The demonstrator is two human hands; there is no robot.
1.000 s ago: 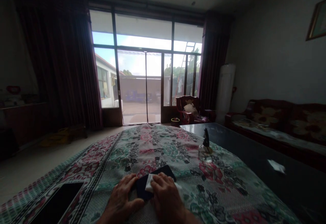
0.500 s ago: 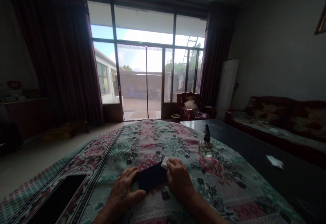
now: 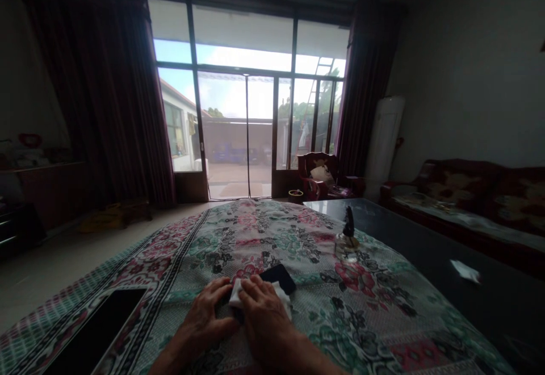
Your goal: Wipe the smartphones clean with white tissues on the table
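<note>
A flat dark blue slab with rounded corners, like a phone, lies on the flowered tablecloth. My right hand presses a white cloth or tissue down over the slab, fingers together. Most of the slab is hidden under this hand and cloth; its far right corner shows. My left hand steadies the slab's left end, thumb on the near side and fingers on the far side. Beyond my right hand stands a clear bottle with a black spray head.
A large black-screened device with a pale edge lies at the left. On the right, a dark glossy table bears a white paper or packet. Farther off are a wooden armchair, a sofa and glass doors.
My right hand has slid the white cloth leftward across the slab, from its right end toward my left hand. The left hand has stayed at the slab's left end.
</note>
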